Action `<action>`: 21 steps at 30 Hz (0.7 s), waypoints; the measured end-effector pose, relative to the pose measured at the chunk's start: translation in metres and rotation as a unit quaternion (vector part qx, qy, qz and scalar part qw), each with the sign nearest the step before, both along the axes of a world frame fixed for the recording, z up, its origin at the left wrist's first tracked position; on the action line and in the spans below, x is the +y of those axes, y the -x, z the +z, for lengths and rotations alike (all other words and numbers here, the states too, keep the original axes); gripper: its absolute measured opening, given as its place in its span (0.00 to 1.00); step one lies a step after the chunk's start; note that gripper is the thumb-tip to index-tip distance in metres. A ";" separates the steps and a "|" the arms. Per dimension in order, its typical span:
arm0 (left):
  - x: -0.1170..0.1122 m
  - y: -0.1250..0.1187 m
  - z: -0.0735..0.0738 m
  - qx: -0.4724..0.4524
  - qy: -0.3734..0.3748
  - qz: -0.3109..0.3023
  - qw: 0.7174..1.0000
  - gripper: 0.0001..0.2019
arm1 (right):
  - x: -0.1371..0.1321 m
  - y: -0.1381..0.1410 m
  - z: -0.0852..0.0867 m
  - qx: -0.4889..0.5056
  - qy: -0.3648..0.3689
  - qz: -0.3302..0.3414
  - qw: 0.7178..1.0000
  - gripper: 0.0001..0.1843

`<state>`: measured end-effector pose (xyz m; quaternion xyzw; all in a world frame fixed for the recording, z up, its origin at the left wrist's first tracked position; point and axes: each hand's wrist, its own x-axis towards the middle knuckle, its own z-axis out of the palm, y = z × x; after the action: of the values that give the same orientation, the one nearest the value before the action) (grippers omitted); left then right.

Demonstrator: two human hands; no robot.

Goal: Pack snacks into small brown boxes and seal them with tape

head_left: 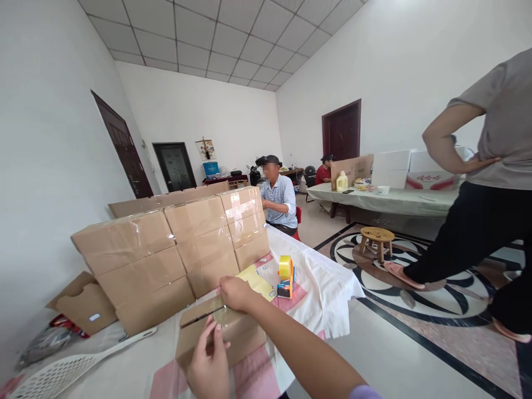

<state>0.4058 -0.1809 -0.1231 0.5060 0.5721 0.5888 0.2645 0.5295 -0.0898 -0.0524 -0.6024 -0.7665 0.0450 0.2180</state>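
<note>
Beside stacked cartons (pixel 203 227), the left hand (pixel 209 357) holds its fingertips bunched at a cardboard box (pixel 246 339) and the right hand (pixel 236 293) curls on top; what either pinches I cannot tell.

The left hand (pixel 210 354) is bent, its fingertips (pixel 218 330) close together. Past the left hand and a bit right, the right hand (pixel 238 295) curls down. The bare right arm (pixel 305 343) slants back to a purple sleeve (pixel 364 392).
</note>
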 end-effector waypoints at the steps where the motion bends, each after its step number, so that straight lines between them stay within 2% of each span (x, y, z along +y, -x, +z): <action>1: 0.000 0.000 -0.001 0.015 -0.013 0.000 1.000 0.20 | 0.000 0.001 0.001 -0.006 0.001 0.000 1.000 0.15; 5: 0.002 0.004 -0.012 0.060 -0.072 -0.012 0.996 0.19 | -0.002 0.003 0.004 -0.028 0.003 0.010 1.000 0.14; 10: 0.009 0.013 -0.029 0.062 -0.159 -0.067 0.983 0.19 | -0.004 0.005 0.007 -0.041 0.002 0.014 0.999 0.14; 14: 0.010 0.014 -0.033 0.057 -0.173 -0.082 0.980 0.19 | -0.002 0.007 0.007 -0.050 0.006 0.017 0.999 0.14; 21: 0.009 0.010 -0.033 0.060 -0.174 -0.064 0.981 0.17 | 0.008 0.009 0.007 -0.075 0.028 0.024 0.996 0.14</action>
<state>0.3957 -0.1721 -0.1563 0.6149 0.4417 0.6296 0.1745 0.5210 -0.0816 -0.0454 -0.5913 -0.7935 0.0268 0.1415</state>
